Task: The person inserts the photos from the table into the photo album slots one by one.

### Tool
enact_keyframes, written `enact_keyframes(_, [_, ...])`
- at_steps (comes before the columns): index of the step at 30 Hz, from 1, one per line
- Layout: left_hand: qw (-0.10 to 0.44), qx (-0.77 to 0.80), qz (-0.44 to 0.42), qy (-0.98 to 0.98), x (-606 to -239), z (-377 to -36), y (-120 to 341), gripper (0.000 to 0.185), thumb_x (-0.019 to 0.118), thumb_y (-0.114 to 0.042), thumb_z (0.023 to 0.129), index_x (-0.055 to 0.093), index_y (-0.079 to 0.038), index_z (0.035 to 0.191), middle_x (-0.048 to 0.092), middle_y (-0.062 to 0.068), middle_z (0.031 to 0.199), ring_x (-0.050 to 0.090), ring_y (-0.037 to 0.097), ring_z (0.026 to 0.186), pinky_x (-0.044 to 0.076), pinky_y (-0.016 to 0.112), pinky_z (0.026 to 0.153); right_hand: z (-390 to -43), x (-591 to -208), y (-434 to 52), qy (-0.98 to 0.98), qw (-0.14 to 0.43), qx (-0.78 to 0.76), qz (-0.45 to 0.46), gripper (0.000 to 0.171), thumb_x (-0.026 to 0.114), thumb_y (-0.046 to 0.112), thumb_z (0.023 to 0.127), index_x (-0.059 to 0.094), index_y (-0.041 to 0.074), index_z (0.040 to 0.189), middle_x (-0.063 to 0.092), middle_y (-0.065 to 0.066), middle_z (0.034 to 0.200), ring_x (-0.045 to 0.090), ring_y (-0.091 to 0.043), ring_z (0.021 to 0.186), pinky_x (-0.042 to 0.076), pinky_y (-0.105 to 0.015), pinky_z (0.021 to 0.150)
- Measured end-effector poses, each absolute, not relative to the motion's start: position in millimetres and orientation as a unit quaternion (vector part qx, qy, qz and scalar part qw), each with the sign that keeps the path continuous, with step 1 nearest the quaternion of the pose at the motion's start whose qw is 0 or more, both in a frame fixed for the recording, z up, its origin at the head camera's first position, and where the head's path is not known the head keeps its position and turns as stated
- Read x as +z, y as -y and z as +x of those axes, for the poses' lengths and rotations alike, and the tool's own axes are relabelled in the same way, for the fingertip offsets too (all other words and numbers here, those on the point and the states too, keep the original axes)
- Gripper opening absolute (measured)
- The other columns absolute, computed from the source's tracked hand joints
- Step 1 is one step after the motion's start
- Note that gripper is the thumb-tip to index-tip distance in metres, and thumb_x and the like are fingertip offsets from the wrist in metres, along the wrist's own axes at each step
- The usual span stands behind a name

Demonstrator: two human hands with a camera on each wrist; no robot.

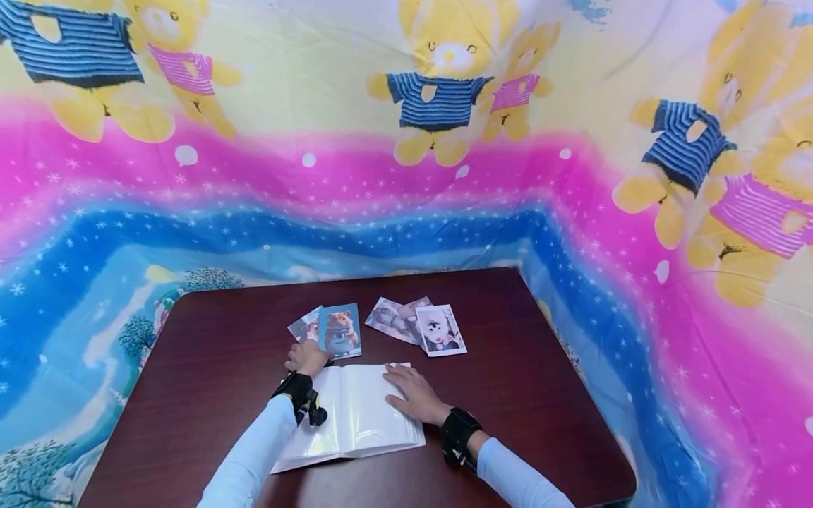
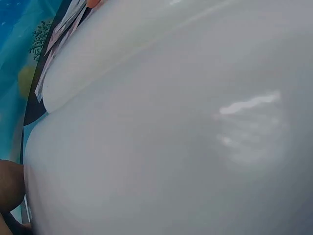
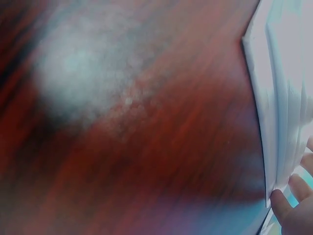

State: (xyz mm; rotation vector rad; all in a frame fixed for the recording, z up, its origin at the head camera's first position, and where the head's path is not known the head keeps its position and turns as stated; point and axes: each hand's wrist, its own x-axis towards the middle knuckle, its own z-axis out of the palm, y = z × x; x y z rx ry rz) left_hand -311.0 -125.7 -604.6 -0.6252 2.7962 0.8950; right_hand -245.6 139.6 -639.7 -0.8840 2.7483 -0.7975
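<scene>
An album with clear-pocketed white pages (image 1: 365, 416) lies spread on the table. My left hand (image 1: 309, 358) is over its upper left edge, by the lower left corner of a hamster photo card (image 1: 340, 330). Whether its fingers pinch the card cannot be made out; the left wrist view shows only part of them beside the glossy page (image 2: 146, 137). My right hand (image 1: 416, 395) rests on the right page with its fingers extended. Its fingertips also show at the album's page edges (image 3: 281, 98) in the right wrist view.
Another card (image 1: 305, 326) lies partly under the hamster one. To the right, a card with a white animal (image 1: 440, 329) overlaps grey-toned cards (image 1: 390, 319). The dark wooden table (image 1: 533, 381) stands against a bear-printed cloth (image 1: 305, 169).
</scene>
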Motion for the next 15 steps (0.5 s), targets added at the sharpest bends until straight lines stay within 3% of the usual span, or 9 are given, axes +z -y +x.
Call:
enact_keyframes(9, [0.047, 0.337, -0.19, -0.921, -604.5, -307.5, 127.0, 0.037, 0.073, -0.017, 0.085, 0.058, 0.011, 0.105, 0.06, 0.03, 0.106, 0.055, 0.049, 0.106, 0.032, 0.065, 0.097, -243.5, -638.9, -137.4, -0.914, 0.07, -0.266, -0.298, 0.05, 0.06, 0.028, 0.1, 0.05, 0.007, 0.144, 0.038, -0.007, 0.156, 0.031, -0.028, 0.143, 0.03, -0.056, 0.11])
enact_keyframes(12, [0.032, 0.344, -0.171, -0.923, -601.4, -307.8, 128.5, 0.031, 0.068, -0.023, 0.092, 0.057, 0.005, 0.087, 0.06, 0.024, 0.087, 0.058, 0.044, 0.09, 0.034, 0.062, 0.091, -244.7, -637.9, -137.7, -0.915, 0.072, -0.259, -0.301, 0.05, 0.06, 0.028, 0.1, 0.051, 0.007, 0.144, 0.038, -0.008, 0.155, 0.032, -0.029, 0.142, 0.03, -0.057, 0.11])
enact_keyframes(15, [0.015, 0.36, -0.159, -0.919, -596.7, -310.0, 130.4, 0.04, 0.063, -0.032, 0.097, 0.049, -0.004, 0.072, 0.051, 0.013, 0.069, 0.054, 0.035, 0.075, 0.033, 0.058, 0.084, -249.4, -635.6, -138.8, -0.916, 0.071, -0.248, -0.306, 0.05, 0.061, 0.03, 0.099, 0.052, 0.008, 0.143, 0.039, -0.008, 0.155, 0.035, -0.029, 0.14, 0.032, -0.057, 0.108])
